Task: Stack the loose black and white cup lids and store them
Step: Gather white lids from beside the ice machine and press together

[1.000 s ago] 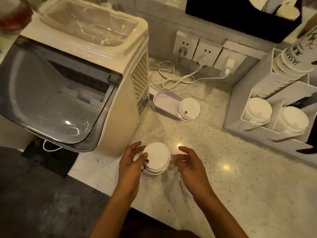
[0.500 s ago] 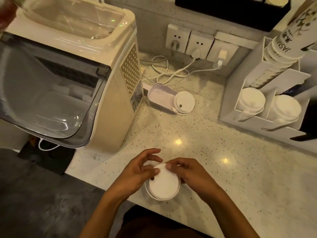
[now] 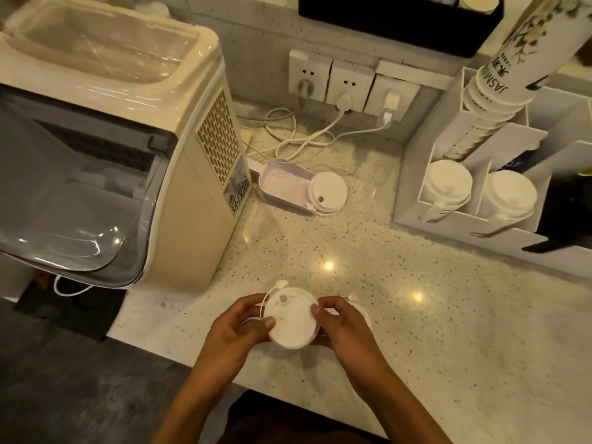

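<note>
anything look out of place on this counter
One white lid sits apart from the rest, propped askew on the end of the ice scoop beside the ice maker. The other loose lids are held between the left hand and right hand. Nothing looks spilled or damaged.

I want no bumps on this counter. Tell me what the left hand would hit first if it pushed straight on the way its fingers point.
The left hand points right, across the lid stack it grips. Past that, it would probably meet the right hand holding the other side; depth is hard to judge.
</note>
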